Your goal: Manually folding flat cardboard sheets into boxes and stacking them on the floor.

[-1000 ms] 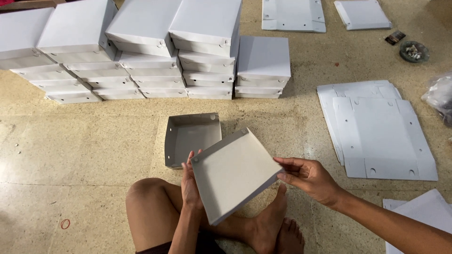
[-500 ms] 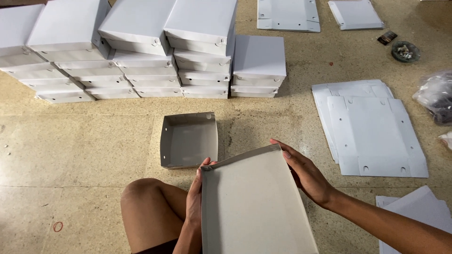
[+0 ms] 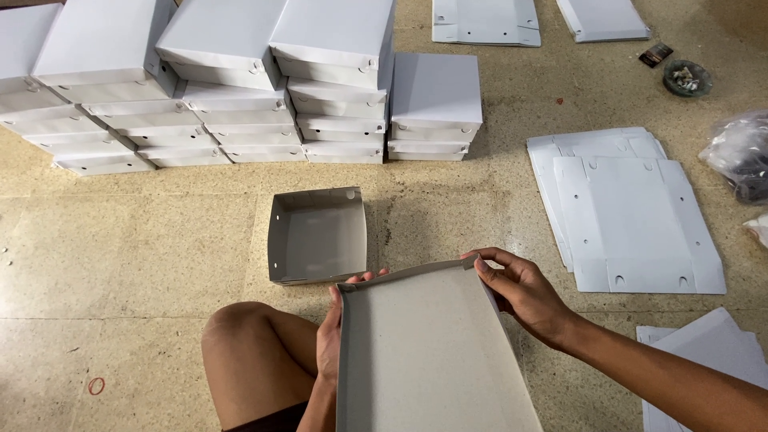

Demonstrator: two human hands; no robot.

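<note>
Gripping grey folded cardboard tray [image 3: 428, 352], now tipped hollow-up: left hand [image 3: 330, 340] nine o'clock, right hand [image 3: 524, 296] two o'clock corner.

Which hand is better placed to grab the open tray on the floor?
Left, probably. The left hand grips the held lid nearest the open tray; the right hand is farther away.
</note>
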